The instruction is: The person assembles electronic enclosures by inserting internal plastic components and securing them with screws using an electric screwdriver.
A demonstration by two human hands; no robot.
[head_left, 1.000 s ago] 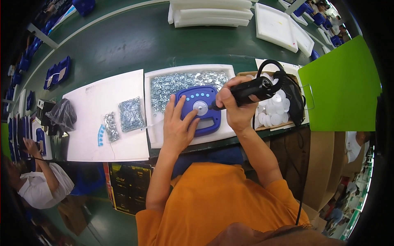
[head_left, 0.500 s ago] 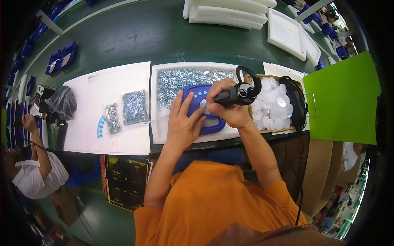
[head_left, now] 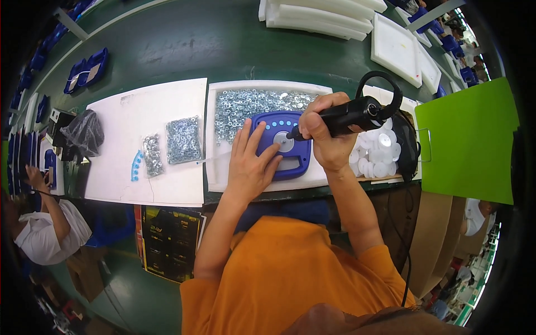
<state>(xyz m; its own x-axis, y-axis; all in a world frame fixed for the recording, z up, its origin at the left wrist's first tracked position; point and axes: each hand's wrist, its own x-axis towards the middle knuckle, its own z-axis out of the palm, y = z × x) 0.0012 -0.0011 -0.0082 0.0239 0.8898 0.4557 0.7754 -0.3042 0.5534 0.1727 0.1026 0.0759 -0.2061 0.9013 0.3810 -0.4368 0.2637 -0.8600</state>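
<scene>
Green worktop (head_left: pixel 167 61) spans twelve o'clock. At eight, a black carton (head_left: pixel 167 245) carries small yellow printing. The left hand (head_left: pixel 248 167), grip spread flat, rests on the blue case (head_left: pixel 300 149) just toward one from centre. The right hand's (head_left: pixel 326 139) grip is clamped on a black driver (head_left: pixel 354 116), tip at the pale disc (head_left: pixel 287 147): probably fastening; next calls for square, steady pressure.

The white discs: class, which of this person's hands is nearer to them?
Right. The right hand, gripping a black power tool, is just left of the white discs; the left hand rests farther left, on the blue plastic part.
</scene>
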